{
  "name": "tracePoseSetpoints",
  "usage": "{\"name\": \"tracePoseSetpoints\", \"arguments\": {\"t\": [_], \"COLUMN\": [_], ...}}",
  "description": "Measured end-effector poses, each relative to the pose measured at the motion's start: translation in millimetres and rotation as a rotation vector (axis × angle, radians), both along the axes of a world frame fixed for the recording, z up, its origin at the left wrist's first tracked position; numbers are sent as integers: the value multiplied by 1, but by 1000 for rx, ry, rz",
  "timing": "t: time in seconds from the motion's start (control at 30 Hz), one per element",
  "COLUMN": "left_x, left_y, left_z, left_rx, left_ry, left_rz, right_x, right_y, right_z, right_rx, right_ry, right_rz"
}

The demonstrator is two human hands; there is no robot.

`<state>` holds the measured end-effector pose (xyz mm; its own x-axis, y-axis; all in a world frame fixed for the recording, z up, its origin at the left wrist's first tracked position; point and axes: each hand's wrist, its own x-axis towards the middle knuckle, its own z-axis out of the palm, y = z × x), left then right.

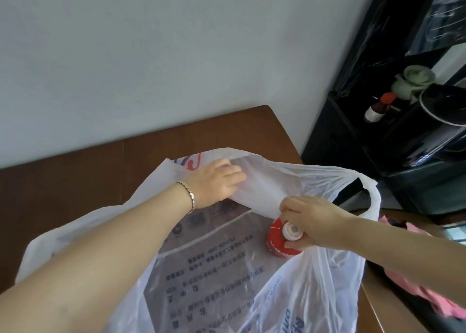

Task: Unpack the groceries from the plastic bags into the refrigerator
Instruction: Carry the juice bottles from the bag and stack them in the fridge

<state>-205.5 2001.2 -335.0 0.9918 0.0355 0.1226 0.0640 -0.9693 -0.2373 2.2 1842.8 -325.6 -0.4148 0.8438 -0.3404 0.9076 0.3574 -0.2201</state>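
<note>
Thin crinkled white plastic bag [315, 295] on the brown wooden bench [75, 176]. The left grip [216, 184] pinches its rim; the right grip [312, 219] curls round an upright red bottle [273, 234], white cap [290, 229] up.

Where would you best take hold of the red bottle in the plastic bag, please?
Around the neck below the white cap, from above through the open plastic bag: the red bottle stands cap-up, its sides walled by film. The right hand grips there; the left hand holds the rim open.
</note>
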Motion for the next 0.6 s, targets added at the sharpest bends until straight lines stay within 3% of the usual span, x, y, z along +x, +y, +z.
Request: {"name": "tracePoseSetpoints", "arguments": {"t": [0.13, 0.2, 0.27, 0.37, 0.47, 0.53, 0.6], "left_x": [-19, -22, -20, -16, -23, -27, -26], "left_y": [6, 10, 12, 12, 12, 8, 1], "left_z": [-17, -23, -26, -19, -15, -24, -39], "left_rx": [-199, -198, -206, -251, -144, -140, -188], "left_ry": [281, 342, 401, 239, 86, 200, 345], "left_rz": [384, 475, 555, 602, 381, 321, 483], "right_x": [-14, -21, -28, -22, -10, -5, -2], "right_y": [14, 30, 43, 53, 60, 63, 62], "right_z": [13, 15, 10, -5, -22, -29, -36], "right_rx": [405, 465, 320, -79, -80, -84, -78], "right_ry": [67, 105, 221, 552, 764, 780, 758], "right_rz": [103, 116, -34, -514, -773, -829, -866]}}
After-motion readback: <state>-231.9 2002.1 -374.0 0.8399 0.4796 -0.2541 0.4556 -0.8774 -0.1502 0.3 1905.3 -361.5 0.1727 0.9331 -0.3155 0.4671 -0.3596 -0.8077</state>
